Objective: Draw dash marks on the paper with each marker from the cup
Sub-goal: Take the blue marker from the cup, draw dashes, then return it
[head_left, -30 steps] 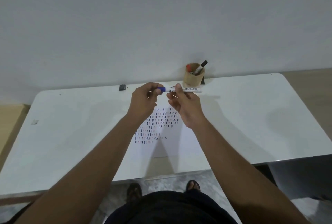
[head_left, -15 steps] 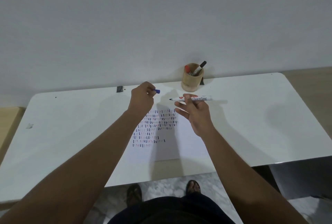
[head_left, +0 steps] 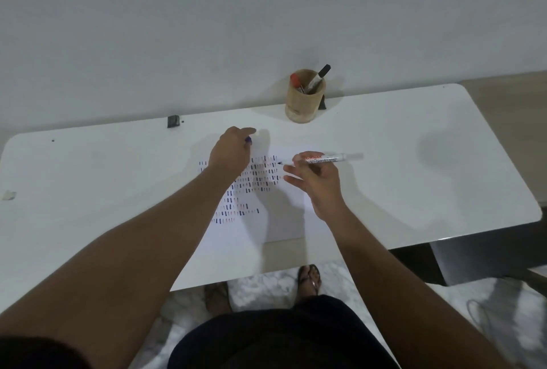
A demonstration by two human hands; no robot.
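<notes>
From the head view, our right hand point(head_left: 318, 179) pinches the uncapped white marker point(head_left: 322, 159) above the white paper point(head_left: 284, 220) at the desk's point(head_left: 88, 179) centre; our left hand point(head_left: 232, 151) clenches its blue cap point(head_left: 248, 140). Many dash rows are done; two markers wait in the wooden cup point(head_left: 305, 99) near the far edge.

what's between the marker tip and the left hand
In the head view, only paper with rows of dash marks lies between the marker tip in the right hand and the left hand.
</notes>
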